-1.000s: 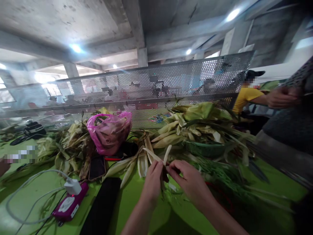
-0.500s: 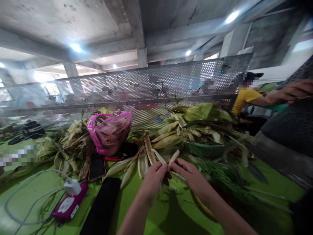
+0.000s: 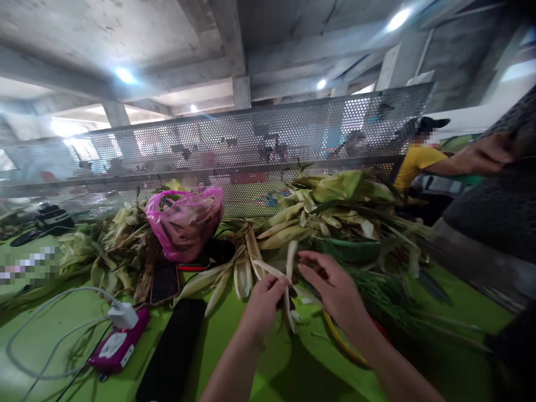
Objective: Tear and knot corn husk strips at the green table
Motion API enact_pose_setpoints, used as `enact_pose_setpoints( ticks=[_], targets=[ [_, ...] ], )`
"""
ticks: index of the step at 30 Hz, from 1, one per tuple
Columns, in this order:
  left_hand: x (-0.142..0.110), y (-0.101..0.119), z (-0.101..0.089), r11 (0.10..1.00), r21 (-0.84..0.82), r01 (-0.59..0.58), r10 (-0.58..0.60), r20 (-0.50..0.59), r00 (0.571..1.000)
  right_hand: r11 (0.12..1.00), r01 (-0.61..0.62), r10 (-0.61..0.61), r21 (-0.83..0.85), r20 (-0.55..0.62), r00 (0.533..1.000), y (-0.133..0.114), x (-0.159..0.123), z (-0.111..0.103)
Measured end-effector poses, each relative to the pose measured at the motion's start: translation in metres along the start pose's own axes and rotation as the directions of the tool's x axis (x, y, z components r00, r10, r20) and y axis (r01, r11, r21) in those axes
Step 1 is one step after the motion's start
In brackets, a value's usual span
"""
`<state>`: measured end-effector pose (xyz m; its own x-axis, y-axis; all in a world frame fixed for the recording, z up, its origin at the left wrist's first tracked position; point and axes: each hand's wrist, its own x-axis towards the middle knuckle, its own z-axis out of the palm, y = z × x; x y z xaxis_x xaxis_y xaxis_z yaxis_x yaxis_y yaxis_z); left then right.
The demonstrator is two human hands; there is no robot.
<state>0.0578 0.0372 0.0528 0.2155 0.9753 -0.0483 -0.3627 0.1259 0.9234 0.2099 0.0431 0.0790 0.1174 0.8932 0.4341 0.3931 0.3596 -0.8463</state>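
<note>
My left hand [image 3: 264,304] pinches pale corn husk strips [image 3: 292,259] where they cross, between thumb and fingertips. One strip stands up, another points left, and thin ends hang below. Just right of the upright strip, my right hand [image 3: 333,282] has thumb and fingers apart with nothing seen between them. More corn husks [image 3: 247,268] lie fanned out behind my left hand. A large heap of husks [image 3: 335,209] rises beyond my right hand, over a green basket [image 3: 349,249].
A pink plastic bag [image 3: 184,223], a phone [image 3: 164,283], a black slab-like object [image 3: 173,352] and a purple power strip [image 3: 119,340] with cables lie left. Green feathery strands [image 3: 385,301] lie right. Behind stands a perforated metal screen [image 3: 251,151]. A person in yellow [image 3: 414,162] is beyond.
My right hand has let go of the husk strip and moved slightly right, its fingers parting. My left hand still pinches the strips, and the right strip now stands more upright.
</note>
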Motion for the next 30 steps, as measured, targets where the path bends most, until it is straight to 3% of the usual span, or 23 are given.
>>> enact_pose_setpoints(
  ticks=[2,3,6,9,17,24,27,30],
  targets=[
    [0.002,0.001,-0.002,0.999,-0.012,-0.034,0.032,-0.095,0.995,0.979,0.141,-0.156,-0.144,-0.094,0.983,-0.006,-0.004,-0.002],
    [0.003,0.001,-0.003,0.998,-0.017,-0.053,0.05,-0.13,0.99,0.969,0.168,-0.185,-0.182,-0.08,0.979,-0.009,-0.007,-0.001],
    [0.003,0.001,-0.004,0.993,-0.034,-0.111,0.102,-0.192,0.976,0.976,0.089,-0.058,-0.199,0.16,0.985,-0.013,-0.016,0.01],
    [0.003,0.001,-0.003,0.983,-0.041,-0.179,0.167,-0.207,0.964,0.974,0.02,0.053,-0.225,0.311,0.949,-0.009,-0.02,0.024],
    [0.004,0.002,-0.004,0.978,-0.014,-0.208,0.201,-0.194,0.96,0.981,0.109,-0.039,-0.163,0.381,0.924,0.0,-0.017,0.026],
    [0.005,0.001,-0.006,0.962,-0.169,-0.212,0.16,-0.277,0.947,0.975,0.156,-0.077,-0.155,0.421,0.904,-0.001,-0.019,0.025],
    [0.005,0.002,-0.006,0.954,-0.204,-0.22,0.156,-0.287,0.945,0.985,0.107,-0.044,-0.132,0.41,0.911,-0.001,-0.018,0.024],
    [0.007,0.003,-0.005,0.952,-0.205,-0.227,0.171,-0.257,0.951,1.0,-0.02,0.023,-0.012,0.409,0.912,0.001,-0.016,0.025]
  ],
)
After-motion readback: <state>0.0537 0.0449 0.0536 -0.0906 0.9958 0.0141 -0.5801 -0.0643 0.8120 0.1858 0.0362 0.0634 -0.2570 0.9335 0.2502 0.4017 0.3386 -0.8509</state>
